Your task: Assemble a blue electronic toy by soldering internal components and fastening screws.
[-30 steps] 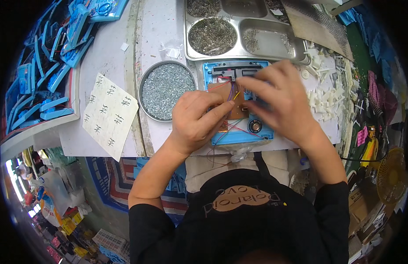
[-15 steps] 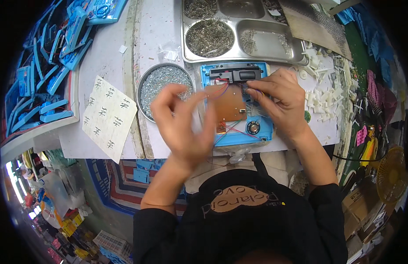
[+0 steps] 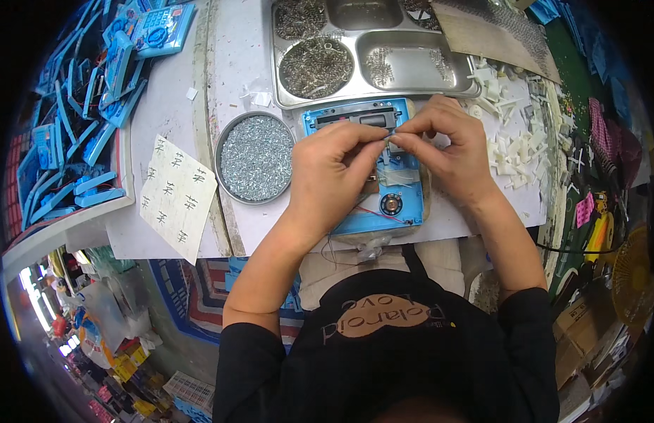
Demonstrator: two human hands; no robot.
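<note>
At the left, blue plastic cases (image 3: 119, 63) are heaped in a tray-like bin, then comes a pale paper sheet (image 3: 173, 201) and a round metal bowl (image 3: 255, 201) of small silvery pieces. The person's left hand (image 3: 327, 173) reaches over an open blue rectangular plastic housing (image 3: 362, 224), which lies on the table with a round black speaker (image 3: 391, 204) inside. Thumb and fingers pinch what looks like a thin wire (image 3: 389, 136), tips nearly meeting those of the right hand (image 3: 450, 151), likewise pinched there. The step in hand appears to be fine two-handed wire work above the housing; the next move seems to call for steady fingertips and a light pull. Farther right, white plastic parts (image 3: 521, 155) lie piled.
</note>
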